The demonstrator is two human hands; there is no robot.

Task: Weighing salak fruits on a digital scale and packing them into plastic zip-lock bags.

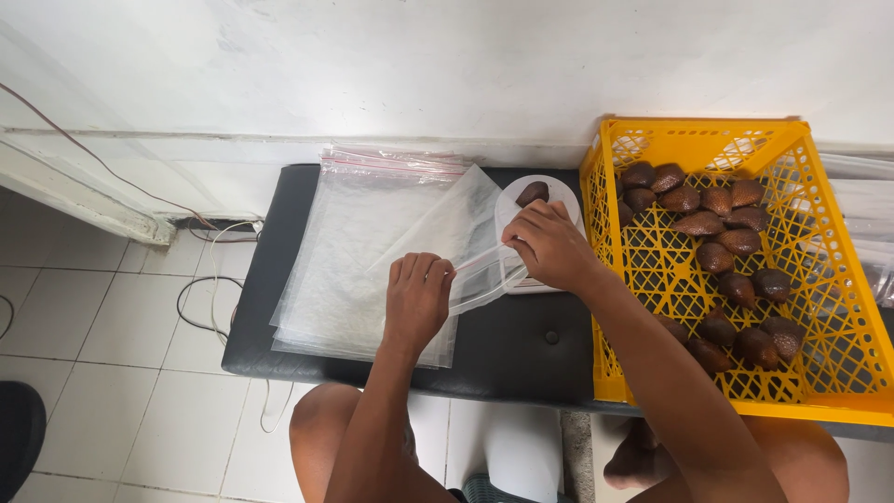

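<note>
stretching between both hands (484, 270), a clear zip bag (480, 272).

A black padded surface (521, 345) stands against a white wall (447, 56). Pale floor tiles (102, 373) lie below, with thin cables (209, 279) trailing along the wall's base.

At the centre of the frame my left hand (417, 303) and my right hand (551, 244) each pinch one side of the mouth of a clear zip bag (466, 242), pulling it apart. It lies over a stack of clear bags (345, 251) on the black desk (521, 345). Just behind my right hand a white scale (559, 191) carries one brown scaly fruit (533, 193). At the right sits a yellow crate (819, 373) with more brown fruits (712, 224).
</note>
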